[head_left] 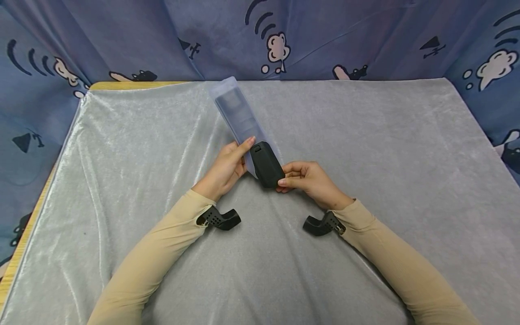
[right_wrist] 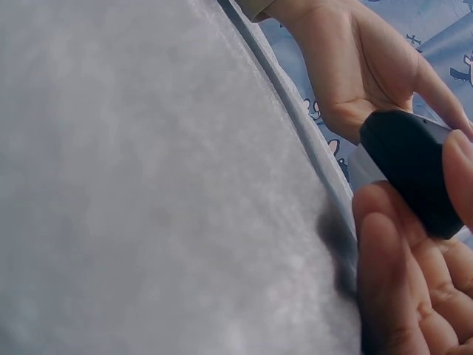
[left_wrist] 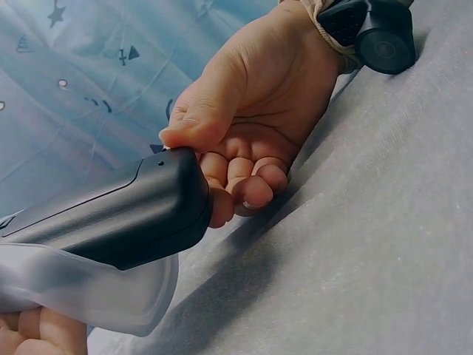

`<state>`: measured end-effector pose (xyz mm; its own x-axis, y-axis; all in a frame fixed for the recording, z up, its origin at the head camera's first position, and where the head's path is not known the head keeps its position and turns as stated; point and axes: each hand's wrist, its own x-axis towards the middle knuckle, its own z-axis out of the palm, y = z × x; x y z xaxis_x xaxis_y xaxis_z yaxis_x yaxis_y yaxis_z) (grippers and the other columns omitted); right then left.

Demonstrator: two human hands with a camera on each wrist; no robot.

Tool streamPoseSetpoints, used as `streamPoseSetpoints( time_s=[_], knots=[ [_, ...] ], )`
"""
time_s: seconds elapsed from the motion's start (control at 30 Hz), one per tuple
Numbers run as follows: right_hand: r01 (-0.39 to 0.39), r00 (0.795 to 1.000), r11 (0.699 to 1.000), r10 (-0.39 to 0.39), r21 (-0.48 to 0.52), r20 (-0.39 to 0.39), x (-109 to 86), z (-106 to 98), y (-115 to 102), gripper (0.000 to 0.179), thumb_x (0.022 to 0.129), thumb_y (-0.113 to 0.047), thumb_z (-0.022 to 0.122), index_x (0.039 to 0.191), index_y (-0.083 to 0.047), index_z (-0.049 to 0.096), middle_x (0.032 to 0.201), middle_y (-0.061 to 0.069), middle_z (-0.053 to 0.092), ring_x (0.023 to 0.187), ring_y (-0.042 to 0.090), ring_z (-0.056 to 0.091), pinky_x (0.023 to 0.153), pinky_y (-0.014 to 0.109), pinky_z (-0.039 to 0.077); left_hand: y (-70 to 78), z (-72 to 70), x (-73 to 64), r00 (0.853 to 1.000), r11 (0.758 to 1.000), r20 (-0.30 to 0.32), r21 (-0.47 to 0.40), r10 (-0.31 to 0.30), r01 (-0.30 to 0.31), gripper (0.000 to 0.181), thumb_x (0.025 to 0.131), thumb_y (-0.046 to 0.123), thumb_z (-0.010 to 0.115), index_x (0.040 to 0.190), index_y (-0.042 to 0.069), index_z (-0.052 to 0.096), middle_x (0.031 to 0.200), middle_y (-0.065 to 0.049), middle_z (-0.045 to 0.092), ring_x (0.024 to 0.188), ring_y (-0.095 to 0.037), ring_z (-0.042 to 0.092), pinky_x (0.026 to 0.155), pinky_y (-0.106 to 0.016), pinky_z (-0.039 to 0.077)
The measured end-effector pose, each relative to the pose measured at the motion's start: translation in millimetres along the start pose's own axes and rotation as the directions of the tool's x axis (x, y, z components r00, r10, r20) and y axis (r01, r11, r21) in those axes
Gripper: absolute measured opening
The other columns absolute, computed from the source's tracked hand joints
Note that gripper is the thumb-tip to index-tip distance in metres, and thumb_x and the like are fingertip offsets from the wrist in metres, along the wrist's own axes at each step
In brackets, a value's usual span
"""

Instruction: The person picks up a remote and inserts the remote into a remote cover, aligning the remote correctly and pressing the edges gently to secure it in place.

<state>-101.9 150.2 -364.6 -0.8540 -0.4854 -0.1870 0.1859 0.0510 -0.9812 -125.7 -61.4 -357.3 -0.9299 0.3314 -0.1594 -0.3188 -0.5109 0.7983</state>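
Note:
A translucent plastic sleeve (head_left: 237, 108) slants away from me over the grey cloth. My left hand (head_left: 225, 167) grips its near part from the left, thumb on top beside the black object's edge. That black object (head_left: 267, 167), smooth, oblong and plastic with rounded corners, lies over the sleeve's near end; its exact kind does not show. My right hand (head_left: 306, 180) pinches its near corner between thumb and fingers. In the left wrist view, the sleeve's flared lip (left_wrist: 140, 296) runs along the underside of the black object (left_wrist: 148, 207).
Grey velvety cloth (head_left: 406, 189) covers the table, with yellow wood edges (head_left: 134, 85) showing at the back and left. A blue patterned curtain (head_left: 365, 36) surrounds the back and sides. Each wrist carries a black camera mount (head_left: 221, 219) close above the cloth.

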Motion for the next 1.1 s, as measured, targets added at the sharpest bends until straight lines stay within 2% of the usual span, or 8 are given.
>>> streamPoseSetpoints(
  time_s=[0.47,1.1],
  knots=[
    [-0.002,1.0,1.0,0.002,-0.006,-0.016,-0.8,0.4,-0.3,0.027,0.087,0.012,0.057,0.112,0.021,0.052,0.085,0.007,0.069,0.077,0.019,0.068,0.076,0.036,0.056,-0.1,0.0,-0.4,1.0,1.0,0.008,0.014,-0.011,0.011,0.016,0.101,0.011,0.04,0.101,0.001,0.053,0.086,-0.003,0.067,0.078,-0.011,0.065,0.07,-0.023,0.054],
    [0.007,0.999,1.0,-0.008,-0.029,-0.041,-0.2,0.7,0.7,0.026,0.086,0.011,0.06,0.109,0.02,0.054,0.083,0.008,0.069,0.073,0.019,0.068,0.069,0.032,0.057,-2.7,1.4,-0.2,1.0,1.0,0.019,0.013,-0.01,0.009,0.015,0.101,0.009,0.04,0.099,0.001,0.053,0.084,-0.002,0.068,0.077,-0.01,0.065,0.069,-0.022,0.053]
  ],
)
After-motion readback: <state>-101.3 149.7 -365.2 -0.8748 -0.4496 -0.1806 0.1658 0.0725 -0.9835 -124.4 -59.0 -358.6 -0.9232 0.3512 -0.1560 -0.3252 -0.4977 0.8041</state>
